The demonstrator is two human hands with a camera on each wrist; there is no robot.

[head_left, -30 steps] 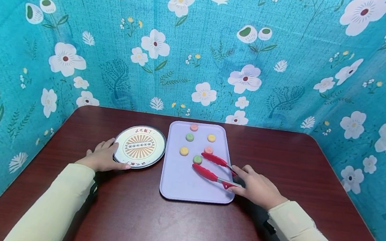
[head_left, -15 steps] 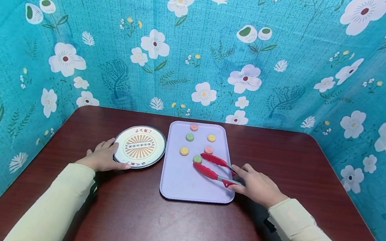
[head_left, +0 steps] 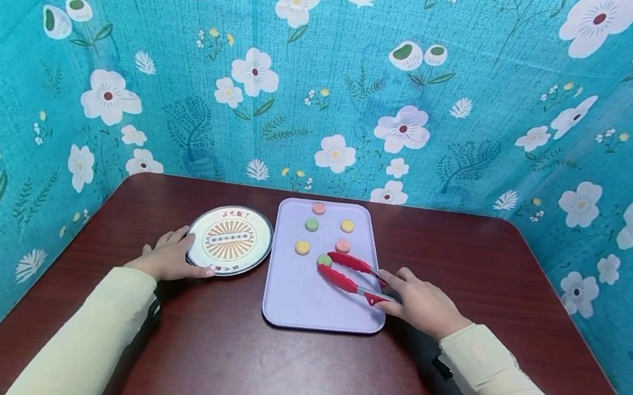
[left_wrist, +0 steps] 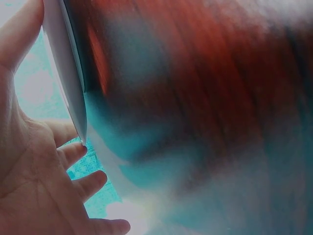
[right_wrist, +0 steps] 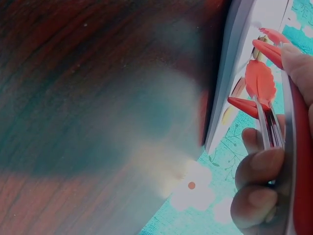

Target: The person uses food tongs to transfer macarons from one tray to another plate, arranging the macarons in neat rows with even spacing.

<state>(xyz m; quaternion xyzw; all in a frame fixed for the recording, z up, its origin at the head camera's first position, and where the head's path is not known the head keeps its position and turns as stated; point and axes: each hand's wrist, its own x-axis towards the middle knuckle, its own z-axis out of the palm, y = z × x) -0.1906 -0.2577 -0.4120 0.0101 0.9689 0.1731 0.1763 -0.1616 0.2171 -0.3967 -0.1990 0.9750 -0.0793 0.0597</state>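
My right hand [head_left: 424, 306] holds red-tipped metal tongs [head_left: 342, 281], which reach over a lilac tray [head_left: 292, 300]. A green macaron [head_left: 324, 261] lies on the tray between the tong tips. The right wrist view shows my fingers curled around the tong arms [right_wrist: 266, 127]. Just beyond the upper tip is a pink macaron [head_left: 343, 246]. At the left, my left hand [head_left: 167, 257] rests against the rim of a round patterned plate [head_left: 256, 253], thumb along its near edge. In the left wrist view the fingers [left_wrist: 90, 185] are spread and fairly straight beside the plate [left_wrist: 63, 63].
Farther up the tray are a yellow macaron [head_left: 302, 247], another yellow macaron [head_left: 347, 226], a green macaron [head_left: 312, 224] and a pink macaron [head_left: 318, 208]. The dark red-brown table [head_left: 214, 356] ends at a blue floral cloth [head_left: 314, 118] hanging behind and on both sides.
The tong tips have drawn slightly to the left and closer around the near green macaron. My left hand and the plate have stayed put.
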